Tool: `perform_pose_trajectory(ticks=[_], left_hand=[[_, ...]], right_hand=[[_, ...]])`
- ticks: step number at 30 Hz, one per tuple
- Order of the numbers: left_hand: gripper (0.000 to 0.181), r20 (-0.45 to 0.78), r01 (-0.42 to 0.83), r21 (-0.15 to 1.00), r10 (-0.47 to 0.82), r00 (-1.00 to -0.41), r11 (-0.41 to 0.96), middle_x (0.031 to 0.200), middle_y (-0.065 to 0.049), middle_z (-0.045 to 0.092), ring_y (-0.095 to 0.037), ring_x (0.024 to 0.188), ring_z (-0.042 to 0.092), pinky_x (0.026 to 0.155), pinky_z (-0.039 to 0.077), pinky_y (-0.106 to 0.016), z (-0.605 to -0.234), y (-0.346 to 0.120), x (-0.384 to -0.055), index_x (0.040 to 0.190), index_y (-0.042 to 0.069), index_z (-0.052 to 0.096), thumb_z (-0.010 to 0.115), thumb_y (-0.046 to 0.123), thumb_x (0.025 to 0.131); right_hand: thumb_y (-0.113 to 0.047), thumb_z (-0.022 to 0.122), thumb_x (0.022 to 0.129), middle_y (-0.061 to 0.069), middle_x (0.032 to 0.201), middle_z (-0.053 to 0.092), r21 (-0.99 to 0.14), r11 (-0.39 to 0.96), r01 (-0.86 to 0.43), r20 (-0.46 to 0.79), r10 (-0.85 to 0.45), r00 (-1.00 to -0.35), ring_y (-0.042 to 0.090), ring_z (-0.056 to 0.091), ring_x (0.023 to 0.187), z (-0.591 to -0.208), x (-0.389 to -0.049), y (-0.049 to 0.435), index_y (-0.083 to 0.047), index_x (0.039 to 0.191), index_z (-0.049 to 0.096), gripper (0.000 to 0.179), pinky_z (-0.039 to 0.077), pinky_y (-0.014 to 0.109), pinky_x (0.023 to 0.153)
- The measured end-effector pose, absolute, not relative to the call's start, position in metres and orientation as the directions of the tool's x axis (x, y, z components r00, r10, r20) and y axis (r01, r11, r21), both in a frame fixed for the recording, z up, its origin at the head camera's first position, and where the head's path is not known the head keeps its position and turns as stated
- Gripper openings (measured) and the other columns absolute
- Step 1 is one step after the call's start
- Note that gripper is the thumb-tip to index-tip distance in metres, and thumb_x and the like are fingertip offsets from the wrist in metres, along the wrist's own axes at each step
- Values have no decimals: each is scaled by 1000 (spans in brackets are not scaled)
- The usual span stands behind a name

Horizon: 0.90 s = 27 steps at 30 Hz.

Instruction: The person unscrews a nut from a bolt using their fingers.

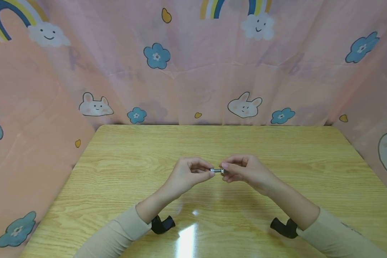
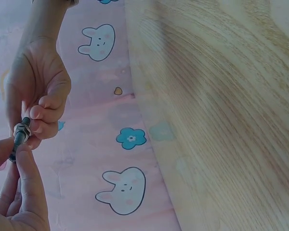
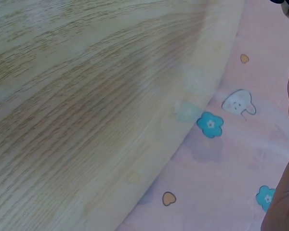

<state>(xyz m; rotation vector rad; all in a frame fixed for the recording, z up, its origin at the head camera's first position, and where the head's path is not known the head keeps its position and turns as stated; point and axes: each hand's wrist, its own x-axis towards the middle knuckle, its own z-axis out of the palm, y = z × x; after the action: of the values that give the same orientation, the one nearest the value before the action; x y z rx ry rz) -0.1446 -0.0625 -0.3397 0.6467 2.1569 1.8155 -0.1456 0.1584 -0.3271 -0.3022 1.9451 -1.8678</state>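
A small metal bolt [image 1: 217, 170] lies level between my two hands above the middle of the table. My left hand [image 1: 188, 175] pinches its head end between thumb and fingers. At the other end sits a hex nut [image 2: 22, 131], threaded on the shank with the bolt's tip showing past it. The thumb and fingers of my right hand [image 1: 251, 173] close around that nut. In the left wrist view, thread shows between the nut and my left fingertips [image 2: 25, 156]. Only edges of both hands enter the right wrist view, where the bolt is out of sight.
The wood-grain table [image 1: 142, 150] reflects a bright light near its front. Behind and beside it hangs a pink curtain [image 1: 193, 82] printed with rabbits, flowers and rainbows. Black wrist-worn devices [image 1: 162, 225] jut out beneath both sleeves.
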Motion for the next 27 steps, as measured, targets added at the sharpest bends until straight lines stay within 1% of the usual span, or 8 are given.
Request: perform_pose_trajectory(ticks=[5, 8, 9, 12, 17, 22, 25, 27], left_hand=[[18, 89, 169, 978, 483, -871, 126, 91, -7, 67, -18, 79, 64, 73, 54, -32, -341, -63, -145, 98, 3, 69, 70, 15, 85], [18, 85, 164, 978, 481, -872, 125, 90, -7, 67, -21, 79, 65, 73, 54, -32, -341, -63, -145, 98, 3, 69, 70, 14, 84], [17, 83, 162, 979, 481, -873, 124, 90, -7, 67, -23, 80, 65, 73, 54, -32, -342, -63, -145, 98, 3, 69, 70, 14, 84], [17, 80, 156, 980, 480, -874, 122, 90, -7, 67, -26, 82, 65, 73, 54, -32, -342, -63, -145, 98, 2, 69, 70, 14, 84], [18, 76, 154, 980, 480, -874, 127, 91, -7, 68, -23, 82, 65, 74, 54, -31, -341, -63, -145, 98, 3, 69, 70, 15, 85], [19, 75, 151, 981, 480, -874, 122, 91, -7, 68, -28, 84, 65, 74, 54, -31, -341, -63, -144, 99, 2, 69, 70, 15, 85], [18, 71, 147, 981, 482, -873, 123, 91, -7, 67, -31, 84, 64, 73, 53, -32, -341, -63, -144, 99, 3, 69, 70, 14, 85], [18, 69, 146, 981, 481, -874, 125, 91, -7, 67, -28, 83, 64, 73, 53, -32, -341, -63, -144, 99, 3, 69, 70, 14, 84]], right_hand=[[-9, 67, 86, 7, 92, 65, -992, 86, 98, -125, -432, -893, 15, 65, 83, -330, -146, 160, 0, 99, 65, 16, 53, 30, 79], [-5, 70, 82, 10, 99, 64, -992, 95, 78, -111, -422, -900, 15, 64, 86, -330, -145, 160, 2, 102, 64, 23, 52, 30, 81], [-5, 70, 81, 11, 100, 63, -992, 97, 77, -111, -417, -902, 16, 64, 87, -329, -145, 160, 4, 104, 62, 26, 51, 30, 81], [-9, 66, 86, 12, 99, 62, -992, 89, 90, -119, -417, -901, 16, 64, 87, -328, -145, 159, 11, 111, 56, 33, 52, 31, 82], [-14, 58, 93, 8, 89, 64, -987, 79, 142, -162, -436, -885, 15, 65, 79, -328, -146, 158, 16, 111, 54, 35, 54, 30, 76], [-10, 66, 87, 7, 93, 65, -989, 86, 122, -148, -434, -889, 15, 65, 82, -331, -147, 159, 7, 105, 62, 26, 53, 30, 78], [-6, 70, 82, 6, 99, 65, -991, 93, 101, -131, -424, -896, 16, 64, 87, -332, -147, 160, 7, 108, 61, 31, 52, 30, 81], [-6, 70, 82, 6, 101, 64, -991, 95, 96, -128, -421, -898, 15, 64, 89, -331, -146, 160, 8, 111, 59, 35, 51, 30, 82]])
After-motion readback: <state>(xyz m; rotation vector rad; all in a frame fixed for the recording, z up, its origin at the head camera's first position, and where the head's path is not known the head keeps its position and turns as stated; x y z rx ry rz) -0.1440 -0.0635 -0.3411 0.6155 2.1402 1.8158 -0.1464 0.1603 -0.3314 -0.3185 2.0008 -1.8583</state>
